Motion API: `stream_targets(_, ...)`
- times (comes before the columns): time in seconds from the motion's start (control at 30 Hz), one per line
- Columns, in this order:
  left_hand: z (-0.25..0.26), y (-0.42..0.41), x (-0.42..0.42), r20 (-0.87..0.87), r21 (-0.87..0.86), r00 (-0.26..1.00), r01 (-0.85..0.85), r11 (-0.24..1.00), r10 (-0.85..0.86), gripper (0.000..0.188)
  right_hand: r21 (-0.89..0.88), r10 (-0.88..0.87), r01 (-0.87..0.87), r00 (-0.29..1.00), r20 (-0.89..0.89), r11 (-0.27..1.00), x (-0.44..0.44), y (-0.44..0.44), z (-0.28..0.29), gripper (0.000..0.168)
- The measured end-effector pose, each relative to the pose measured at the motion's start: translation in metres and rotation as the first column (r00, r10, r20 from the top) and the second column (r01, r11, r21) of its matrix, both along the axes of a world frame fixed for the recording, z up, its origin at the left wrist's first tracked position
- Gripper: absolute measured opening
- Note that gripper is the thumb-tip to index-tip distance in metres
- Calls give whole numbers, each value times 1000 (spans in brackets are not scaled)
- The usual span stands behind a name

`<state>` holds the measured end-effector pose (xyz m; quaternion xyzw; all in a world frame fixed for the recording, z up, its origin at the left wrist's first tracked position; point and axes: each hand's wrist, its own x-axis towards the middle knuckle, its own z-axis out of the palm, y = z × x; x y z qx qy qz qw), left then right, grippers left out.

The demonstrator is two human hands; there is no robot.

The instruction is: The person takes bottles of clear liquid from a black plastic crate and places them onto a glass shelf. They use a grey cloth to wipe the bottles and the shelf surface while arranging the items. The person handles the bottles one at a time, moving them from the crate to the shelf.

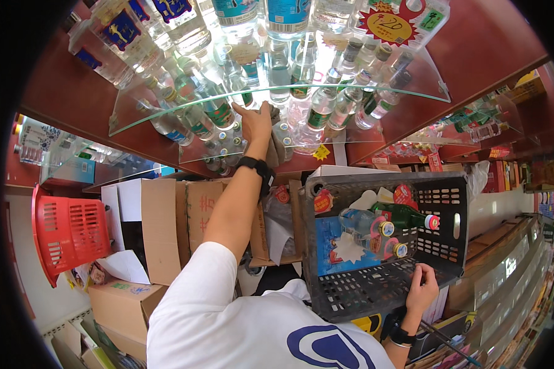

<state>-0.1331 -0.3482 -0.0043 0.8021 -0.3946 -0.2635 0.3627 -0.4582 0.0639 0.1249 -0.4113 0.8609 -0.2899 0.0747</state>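
Observation:
My left hand [255,121] reaches up to the glass shelf [277,88], a grey-brown cloth [275,146] in its grasp. The cloth hangs down beside the wrist. Around this hand stand clear glass bottles with green labels [220,114], and small gold-capped bottles [237,142] sit lower down. Over the near rim of a black plastic crate [360,302] is my right hand [422,285], its fingers loosely curled; whether it grips the rim is unclear. Inside the crate lie a green glass bottle [404,217], clear bottles [362,221], paper price tags [350,249] and a blue printed sheet or box [325,237].
Large liquor bottles [286,16] fill the lit upper shelf. Cardboard boxes [161,230] crowd the space below the shelves at left. A red plastic basket [71,233] stands at far left. Glass display cases [503,267] run along the right.

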Motion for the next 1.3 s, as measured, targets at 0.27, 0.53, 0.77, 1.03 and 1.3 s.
stream_targets(0.27,-15,-10,-33,-17,-213,999,36,976,-40,76,9,1,-2,1000,12,1000,4,0,3,12)
stream_targets(0.53,8,-40,-25,81,135,956,269,954,-281,67,-4,-13,13,1000,1,1000,4,2,0,11)
stream_targets(0.77,-7,-50,-19,108,49,963,245,968,-249,64,10,1,-1,1000,22,1000,1,2,-1,11)
stream_targets(1.03,10,-27,-25,66,47,998,12,999,-15,71,-2,15,-15,999,34,1000,1,3,-2,10)
stream_targets(1.3,-1,-34,-27,149,48,988,-36,998,28,71,12,20,-20,999,27,1000,0,4,-2,10)
